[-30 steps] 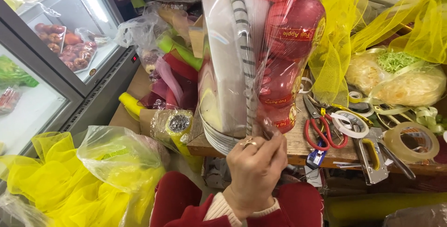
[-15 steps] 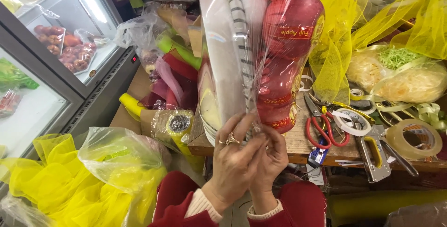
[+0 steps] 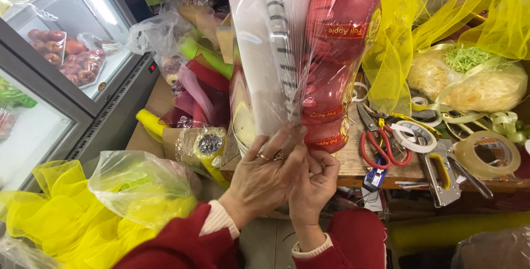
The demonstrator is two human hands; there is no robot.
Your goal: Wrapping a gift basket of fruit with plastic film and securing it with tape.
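A tall gift basket wrapped in clear film (image 3: 301,53) stands tilted in front of me, with red apples (image 3: 337,23) stacked inside and a white basket wall behind the film. My left hand (image 3: 265,178), with rings on it, presses flat against the film at the basket's lower front. Right beside it, my right hand (image 3: 314,183) pinches the gathered film at the bottom. Both hands touch each other and the wrap.
Red-handled scissors (image 3: 378,144), a stapler (image 3: 441,175), tape rolls (image 3: 491,153) and ribbon lie on the wooden bench at right. Yellow mesh (image 3: 397,42) hangs behind. A glass-door fridge (image 3: 61,81) stands left; rolls of wrapping paper (image 3: 204,75) and plastic bags (image 3: 138,186) sit below.
One second ago only one hand held the wrap's bottom. My left hand has come up and now lies flat on the film beside my right hand.
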